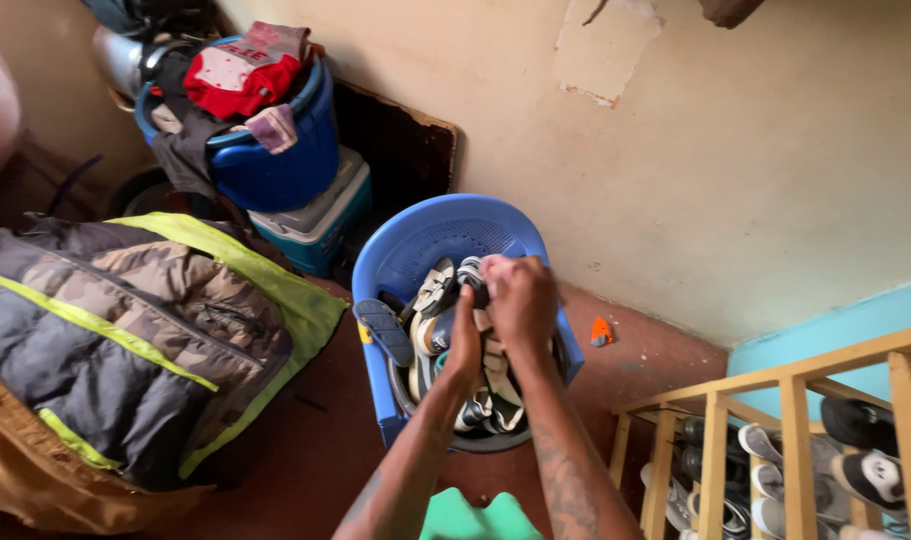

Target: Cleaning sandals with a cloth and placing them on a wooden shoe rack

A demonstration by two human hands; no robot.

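A blue plastic basket [416, 245] stands on the floor, filled with several shoes and sandals [431, 300]. Both my hands reach into it. My right hand [521, 300] is closed around a black-and-white striped shoe [470, 272] at the top of the pile. My left hand [465, 345] sits just below and beside it, fingers curled against the same shoe and the pale straps under it. My forearms cross the lower middle of the view.
A padded camouflage jacket with lime trim [126, 330] lies at left. Behind it stand a blue tub of clothes [276, 165] and a cooler box [321, 225]. A wooden shoe rack [786, 440] holds sneakers at right. A small orange object [602, 331] lies by the wall.
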